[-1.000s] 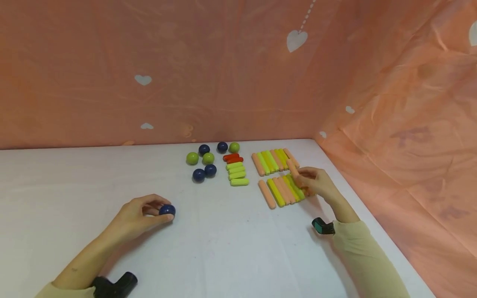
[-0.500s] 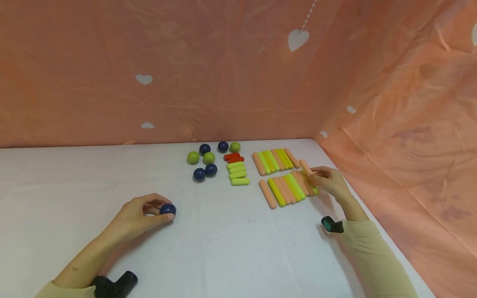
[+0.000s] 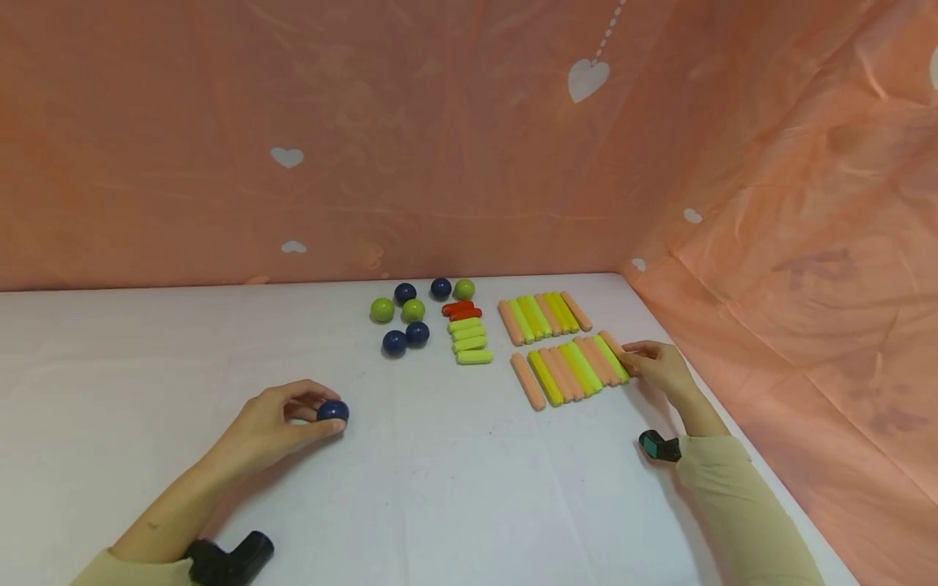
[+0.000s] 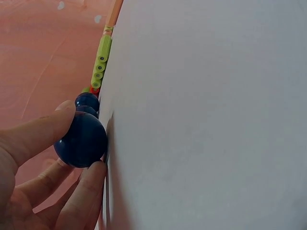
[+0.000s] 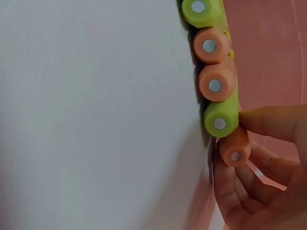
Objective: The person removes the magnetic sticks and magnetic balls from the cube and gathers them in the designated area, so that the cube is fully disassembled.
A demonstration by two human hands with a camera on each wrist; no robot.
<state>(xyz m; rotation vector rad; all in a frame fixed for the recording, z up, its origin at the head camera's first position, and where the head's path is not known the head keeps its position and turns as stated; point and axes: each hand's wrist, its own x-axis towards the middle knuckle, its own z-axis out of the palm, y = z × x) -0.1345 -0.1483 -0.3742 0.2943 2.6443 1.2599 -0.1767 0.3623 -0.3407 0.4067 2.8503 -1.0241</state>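
My left hand [image 3: 273,422] pinches a dark blue ball [image 3: 333,412] between thumb and fingers, low over the white table. In the left wrist view the held ball [image 4: 81,143] is glossy, and more blue balls [image 4: 87,100] stand beyond it. At the right end of the front row of magnetic sticks [image 3: 563,374], my right hand [image 3: 659,373] holds an orange magnetic stick [image 3: 611,342]. It lies beside a lime-green stick [image 5: 219,123]. The right wrist view shows the thumb above and fingers below the held stick [image 5: 236,152], which has a silver disc in its end.
Behind the front row lies a second row of sticks [image 3: 545,317]. Short lime sticks [image 3: 469,342] and red ones [image 3: 462,312] are stacked to its left. Blue balls [image 3: 394,343] and green balls [image 3: 382,309] stand further left. An orange curtain [image 3: 440,163] borders the table's back and right.
My right hand has moved right and then down, bringing the orange stick from above the rows to the front row's right end. The left hand keeps the blue ball nearly in place.
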